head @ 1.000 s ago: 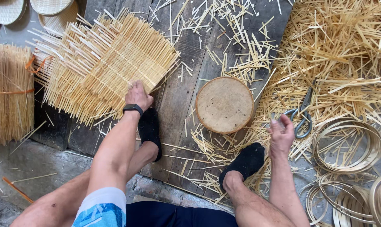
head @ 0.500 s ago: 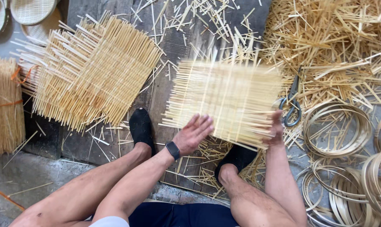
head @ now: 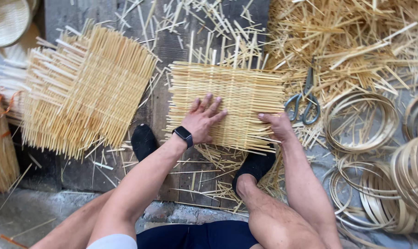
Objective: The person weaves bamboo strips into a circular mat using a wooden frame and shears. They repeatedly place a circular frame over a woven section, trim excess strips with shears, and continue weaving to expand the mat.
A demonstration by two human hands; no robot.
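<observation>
**Both hands flat on the woven mat**

The woven bamboo mat (head: 225, 103) lies on the dark board (head: 172, 46), its long axis running from 9 to 3 o'clock. The left hand (head: 202, 121) presses on it with fingers spread, released, pointing toward 1 o'clock. The right hand (head: 277, 125) rests at the mat's 4 o'clock corner, fingers extended, gripping nothing. Scissors (head: 305, 99) lie just beside the mat at 3 o'clock.

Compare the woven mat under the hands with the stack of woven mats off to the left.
The woven mat is a single sheet; the stack of mats holds several layered sheets. The left hand and right hand press on the single mat, while the stack lies untouched. The single mat sits square to the view; the stack is turned at an angle. Both are pale straw-coloured strips woven in a grid, with loose ends sticking out at the edges.
</observation>
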